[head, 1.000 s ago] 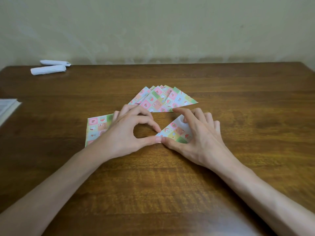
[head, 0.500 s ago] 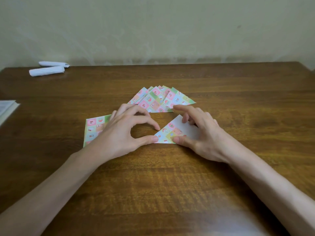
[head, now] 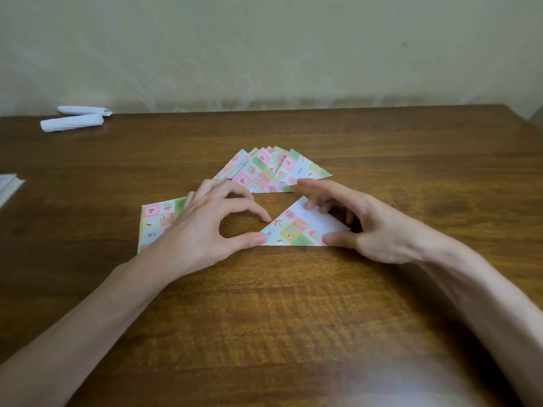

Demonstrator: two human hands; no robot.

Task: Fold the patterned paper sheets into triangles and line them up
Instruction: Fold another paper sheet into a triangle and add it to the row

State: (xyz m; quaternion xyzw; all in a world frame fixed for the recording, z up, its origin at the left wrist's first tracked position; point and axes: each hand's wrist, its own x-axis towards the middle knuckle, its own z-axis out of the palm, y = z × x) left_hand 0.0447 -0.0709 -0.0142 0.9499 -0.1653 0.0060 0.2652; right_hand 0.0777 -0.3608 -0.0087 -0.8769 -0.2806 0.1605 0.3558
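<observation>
Since half a second ago my right hand (head: 379, 227) has slid rightward along the folded triangle (head: 296, 227), so more of its white inner side shows; my left hand (head: 202, 227) has hardly shifted

Nearest me, at the centre of the frame, that triangle lies flat on the wooden table (head: 279, 318): pastel pink, green and blue squares with small fruit and cartoon pictures on the lower half, plain white on the upper right. My left thumb presses its lower left corner, fingers curled and apart. My right thumb pins the bottom edge near the right corner, fingertips resting on the white part, hand loosely spread

Left of centre, partly under my left hand, lies an unfolded patterned sheet (head: 155, 221). Beyond my hands, finished triangles (head: 273, 171) overlap in a fanned row. Two white paper rolls (head: 73, 120) lie far off at upper left. No writing is readable
</observation>
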